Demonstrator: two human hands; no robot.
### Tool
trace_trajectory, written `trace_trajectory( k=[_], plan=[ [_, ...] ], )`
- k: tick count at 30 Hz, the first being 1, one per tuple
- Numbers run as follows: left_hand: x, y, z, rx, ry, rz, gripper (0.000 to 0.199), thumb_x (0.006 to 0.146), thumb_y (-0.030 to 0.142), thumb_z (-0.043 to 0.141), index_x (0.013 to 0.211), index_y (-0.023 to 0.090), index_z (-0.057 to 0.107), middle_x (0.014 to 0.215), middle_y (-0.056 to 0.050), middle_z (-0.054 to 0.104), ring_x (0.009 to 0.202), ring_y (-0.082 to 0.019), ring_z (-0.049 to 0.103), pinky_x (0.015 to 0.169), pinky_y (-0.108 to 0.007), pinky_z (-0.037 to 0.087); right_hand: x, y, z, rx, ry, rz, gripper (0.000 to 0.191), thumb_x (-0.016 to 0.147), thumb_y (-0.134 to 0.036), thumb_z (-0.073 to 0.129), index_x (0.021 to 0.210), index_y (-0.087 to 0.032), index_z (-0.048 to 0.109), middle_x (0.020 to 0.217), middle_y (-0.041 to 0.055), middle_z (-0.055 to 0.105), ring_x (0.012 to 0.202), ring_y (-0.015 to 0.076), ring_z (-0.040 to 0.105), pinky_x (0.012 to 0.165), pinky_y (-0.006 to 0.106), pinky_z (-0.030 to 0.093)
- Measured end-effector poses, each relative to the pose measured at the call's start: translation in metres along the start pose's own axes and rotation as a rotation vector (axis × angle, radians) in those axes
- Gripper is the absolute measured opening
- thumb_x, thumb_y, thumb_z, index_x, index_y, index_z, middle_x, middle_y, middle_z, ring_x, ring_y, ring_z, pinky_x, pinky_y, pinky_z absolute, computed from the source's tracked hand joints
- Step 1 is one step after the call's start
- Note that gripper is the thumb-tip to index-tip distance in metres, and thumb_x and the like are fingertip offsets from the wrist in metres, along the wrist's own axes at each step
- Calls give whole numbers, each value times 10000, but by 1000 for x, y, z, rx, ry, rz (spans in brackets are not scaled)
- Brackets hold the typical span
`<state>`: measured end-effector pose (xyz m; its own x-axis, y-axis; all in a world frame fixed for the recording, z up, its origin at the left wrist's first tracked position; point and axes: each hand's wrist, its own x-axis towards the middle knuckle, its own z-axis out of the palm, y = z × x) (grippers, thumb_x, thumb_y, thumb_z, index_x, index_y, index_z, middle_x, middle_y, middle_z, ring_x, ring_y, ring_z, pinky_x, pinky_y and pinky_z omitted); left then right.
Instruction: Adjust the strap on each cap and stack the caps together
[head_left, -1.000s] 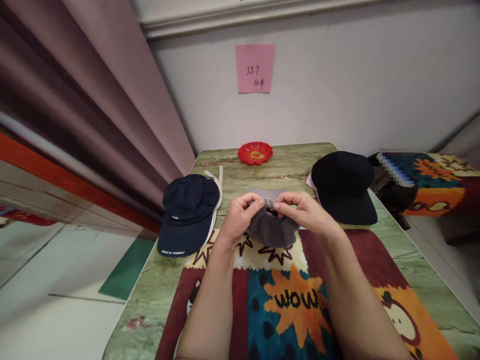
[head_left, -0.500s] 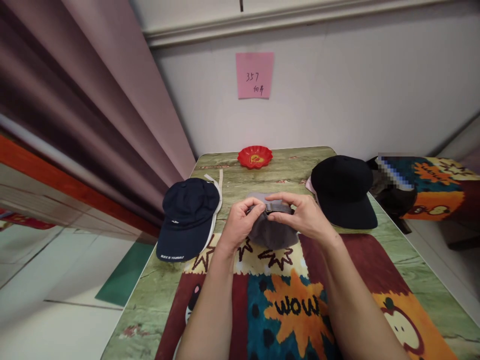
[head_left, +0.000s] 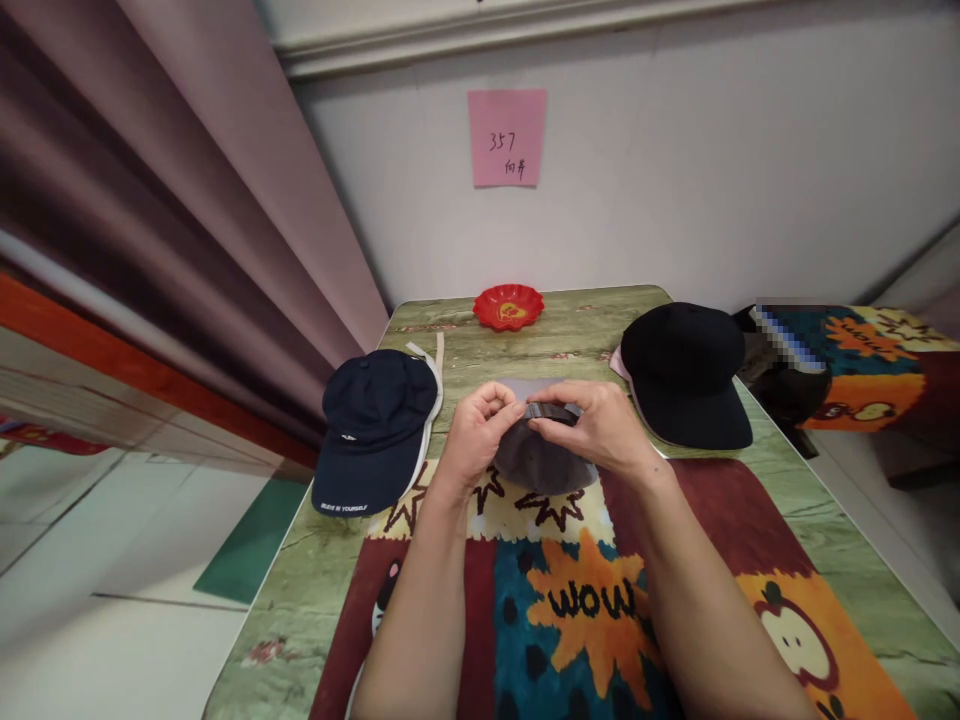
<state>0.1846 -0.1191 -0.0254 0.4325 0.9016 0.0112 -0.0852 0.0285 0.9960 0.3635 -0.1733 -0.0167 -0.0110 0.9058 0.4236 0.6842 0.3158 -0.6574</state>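
Note:
A grey cap (head_left: pixel 546 462) rests on the mat in the middle, its back strap (head_left: pixel 553 411) with a metal buckle facing me. My left hand (head_left: pixel 484 428) pinches the strap's end by the buckle between thumb and forefinger. On the other side, my right hand (head_left: pixel 596 425) grips the strap just right of the buckle, thumb below and fingers above. Part of the cap is hidden behind both hands. To the left lies a navy cap (head_left: pixel 379 410) with white edging and loose ties. A black cap (head_left: pixel 684 370) sits to the right, something pink under its edge.
A red scalloped dish (head_left: pixel 508 307) stands at the table's back. The colourful mat (head_left: pixel 540 650) covers the front of the green wood-look table (head_left: pixel 259 610). Behind is a wall with a pink note (head_left: pixel 508 138); a curtain (head_left: pixel 225 150) hangs at left. Another matted table (head_left: pixel 874 385) is at far right.
My left fingers have shifted slightly left along the strap, and the buckle shows more plainly between my hands. The whole view has tilted a little; the other caps stay put.

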Motion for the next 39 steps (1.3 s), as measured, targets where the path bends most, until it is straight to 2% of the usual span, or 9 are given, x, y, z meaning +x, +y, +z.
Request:
trace_trajectory(
  k=[8,15,17,19,21,23,26,30,39],
  plan=[
    [-1,2,0,-8,-70,-31,384,744,442,809,747,169,540,651,48,493,577,-74,419,551,-190,298,-1,0,0,22,-1,92,158,753,-261,763,897,-228,821,822,16,797,737,188,718,696,284,492],
    [3,-3,-7,82,-102,-15,360,789,480,777,909,162,658,761,1,645,669,-114,545,612,-207,399,2,3,6,176,14,110,219,801,-333,791,983,-211,799,864,25,785,752,169,685,704,278,482],
    [3,-3,-10,104,-100,-12,361,794,495,767,824,146,679,717,4,623,639,-109,527,594,-210,396,1,9,4,221,-47,146,314,783,-373,812,1051,-213,781,864,19,764,764,168,658,714,282,475],
    [3,-2,-13,88,-58,-6,362,787,493,774,777,145,675,668,17,599,595,-98,501,568,-207,382,-2,19,-2,285,-185,205,357,800,-449,790,1057,-204,762,799,5,714,711,155,605,667,277,451],
    [3,0,-15,45,-12,11,355,768,483,795,778,149,675,662,18,616,586,-97,515,571,-205,394,-5,30,-9,361,-358,260,355,843,-524,728,937,-182,738,714,-11,639,642,135,539,607,265,411],
    [3,2,-17,3,-3,23,357,761,481,805,778,151,672,684,-2,662,615,-112,570,604,-208,433,-8,38,-15,450,-448,304,410,874,-576,669,802,-172,670,660,-24,569,604,121,488,576,257,385],
    [3,3,-20,-49,-61,-25,371,785,503,783,797,159,642,724,-43,727,627,-139,637,615,-224,482,-8,40,-18,606,-362,344,442,876,-609,651,791,-179,603,681,-26,546,618,118,472,582,253,377],
    [2,1,-22,-100,-84,-111,396,773,518,786,798,171,595,667,-48,737,489,-125,607,521,-218,467,-5,34,-16,751,-200,376,443,835,-599,707,769,-182,574,653,-38,511,590,105,433,554,243,325],
    [4,0,-29,-78,-85,-175,385,704,467,836,773,149,628,599,-56,718,456,-123,599,483,-204,445,-5,45,-9,718,-163,422,393,811,-533,742,763,-159,631,632,-40,531,566,90,417,549,237,273]
  ],
)
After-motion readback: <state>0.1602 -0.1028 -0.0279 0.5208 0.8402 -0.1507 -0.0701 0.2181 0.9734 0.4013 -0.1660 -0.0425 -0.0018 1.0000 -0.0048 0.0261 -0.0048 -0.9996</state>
